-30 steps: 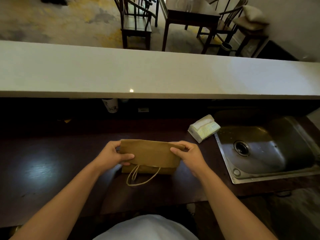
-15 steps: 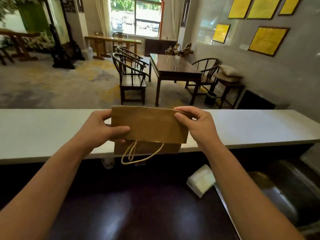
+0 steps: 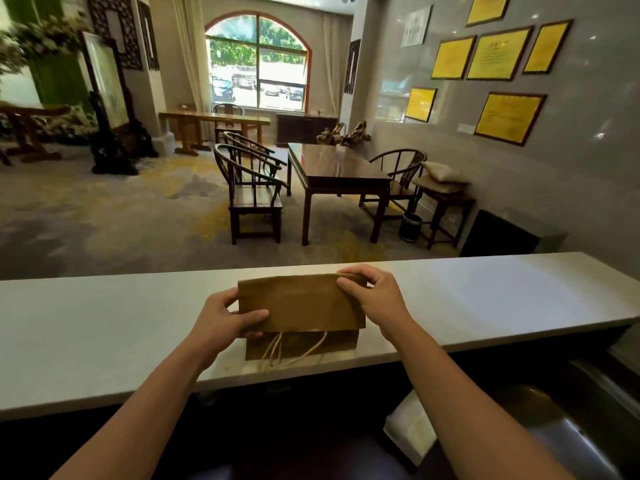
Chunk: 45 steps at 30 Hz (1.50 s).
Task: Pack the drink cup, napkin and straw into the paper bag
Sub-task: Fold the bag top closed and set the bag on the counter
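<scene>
Item: bag (image 3: pixel 301 308), brown paper, folded flat, twine handles dangling; lower centre of frame, over the white counter (image 3: pixel 502 292). Left hand (image 3: pixel 221 320) pinches its left edge, thumb on front; right hand (image 3: pixel 375 296) pinches the top right corner. Progress: barely begun, I judge; bag unopened, nothing packed. Cup, straw not visible.

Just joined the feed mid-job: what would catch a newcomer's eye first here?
The folded brown paper bag at centre, over the white counter, pinched by the left hand and right hand, its twine handles dangling. Behind it, the bright arched window and yellow framed plaques on the right wall.
</scene>
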Each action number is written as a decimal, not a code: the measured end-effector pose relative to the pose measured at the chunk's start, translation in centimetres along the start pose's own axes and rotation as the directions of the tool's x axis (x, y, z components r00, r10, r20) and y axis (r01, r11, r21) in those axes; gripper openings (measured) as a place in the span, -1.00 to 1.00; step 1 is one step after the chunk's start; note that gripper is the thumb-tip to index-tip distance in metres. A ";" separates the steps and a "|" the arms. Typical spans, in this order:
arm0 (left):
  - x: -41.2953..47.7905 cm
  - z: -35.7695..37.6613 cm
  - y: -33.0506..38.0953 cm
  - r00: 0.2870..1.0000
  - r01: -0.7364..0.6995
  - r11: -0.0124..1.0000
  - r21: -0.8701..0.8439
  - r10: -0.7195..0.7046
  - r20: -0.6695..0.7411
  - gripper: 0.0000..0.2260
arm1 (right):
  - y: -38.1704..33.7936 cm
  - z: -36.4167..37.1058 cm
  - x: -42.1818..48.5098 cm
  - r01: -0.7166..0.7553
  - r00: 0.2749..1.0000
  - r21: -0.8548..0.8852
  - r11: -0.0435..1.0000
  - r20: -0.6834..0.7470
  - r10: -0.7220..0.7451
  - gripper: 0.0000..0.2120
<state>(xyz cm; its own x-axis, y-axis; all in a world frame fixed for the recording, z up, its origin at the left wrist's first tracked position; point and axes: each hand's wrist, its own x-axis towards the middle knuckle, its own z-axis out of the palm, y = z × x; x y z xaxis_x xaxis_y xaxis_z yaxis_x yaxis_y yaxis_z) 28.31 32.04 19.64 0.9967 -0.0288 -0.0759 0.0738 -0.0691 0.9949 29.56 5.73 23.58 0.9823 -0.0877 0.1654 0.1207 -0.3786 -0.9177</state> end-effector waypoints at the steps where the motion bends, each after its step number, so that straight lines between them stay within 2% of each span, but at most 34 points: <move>1: 0.3 -0.1 -0.2 1.000 0.006 1.000 -0.010 -0.006 0.001 -0.53 | 0.1 0.1 0.2 -0.001 1.000 -0.001 1.000 -0.001 0.001 -0.86; 6: 0.7 -0.3 0.4 0.999 0.023 0.999 0.046 -0.025 0.041 -0.49 | 0.5 0.1 0.6 -0.028 1.000 0.017 0.999 0.007 0.028 -0.79; 11: 0.5 -0.5 2.3 0.989 -0.148 0.961 0.235 0.143 0.038 -0.45 | 0.2 -0.1 0.7 -0.002 1.000 0.008 1.000 -0.003 0.002 -0.78; 14: 0.6 -0.7 2.6 0.982 -0.182 0.930 0.320 0.186 0.019 -0.42 | -0.2 -0.2 0.5 0.016 1.000 0.005 1.000 -0.005 -0.016 -0.77; 18: 0.8 -1.3 3.0 0.974 -0.189 0.834 0.518 0.227 -0.010 -0.37 | -1.1 -0.5 0.6 0.023 0.999 0.020 1.000 -0.032 -0.022 -0.76; 21: 0.8 -1.8 3.4 0.957 -0.207 0.725 0.657 0.290 -0.018 -0.27 | -1.8 -0.5 0.5 0.042 0.999 0.012 0.999 -0.025 -0.042 -0.74; 23: 0.7 -1.8 3.8 0.938 -0.252 0.710 0.657 0.345 -0.013 -0.26 | -2.2 -0.5 0.5 0.057 0.998 0.006 0.998 -0.021 -0.057 -0.73; 27: 0.5 -1.7 4.5 0.874 -0.344 0.746 0.570 0.476 -0.096 -0.40 | -2.6 -0.4 0.5 0.069 0.997 -0.009 0.998 -0.029 -0.069 -0.69; 30: 0.1 -1.5 4.3 0.825 -0.402 0.697 0.593 0.557 -0.095 -0.45 | -2.3 -0.3 0.6 0.080 0.996 -0.072 0.994 -0.040 -0.083 -0.65; 34: -0.1 -1.4 4.0 0.798 -0.416 0.580 0.701 0.603 -0.026 -0.46 | -1.7 -0.7 0.9 0.150 0.988 -0.247 0.957 -0.002 -0.156 -0.54; 37: -0.1 -1.6 4.3 0.818 -0.361 0.463 0.810 0.574 0.036 -0.40 | -1.1 -1.0 1.0 0.202 0.979 -0.422 0.884 0.088 -0.182 -0.42; 39: 0.0 -1.4 4.6 0.827 -0.313 0.325 0.893 0.555 0.088 -0.35 | -0.5 -1.2 1.0 0.231 0.971 -0.513 0.827 0.176 -0.162 -0.34; 41: 0.1 -0.8 5.1 0.843 -0.267 0.128 0.955 0.512 0.167 -0.34 | -0.1 -1.2 0.8 0.260 0.961 -0.604 0.753 0.238 -0.141 -0.30; 43: 0.5 0.0 5.6 0.864 -0.237 -0.054 0.970 0.446 0.236 -0.36 | -0.1 -0.9 0.7 0.294 0.955 -0.725 0.622 0.244 -0.167 -0.30; 45: 1.1 0.9 6.0 0.878 -0.226 -0.146 0.963 0.397 0.266 -0.39 | -0.6 -0.4 0.7 0.317 0.946 -0.824 0.470 0.239 -0.219 -0.34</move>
<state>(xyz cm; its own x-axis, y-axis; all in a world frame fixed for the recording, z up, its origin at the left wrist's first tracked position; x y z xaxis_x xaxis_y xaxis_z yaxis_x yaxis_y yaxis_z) 29.87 30.71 25.47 0.8956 -0.3182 0.3108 -0.2686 -0.9439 -0.1922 30.17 5.51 24.37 0.9369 0.2206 0.2713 0.2506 -0.9647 -0.0809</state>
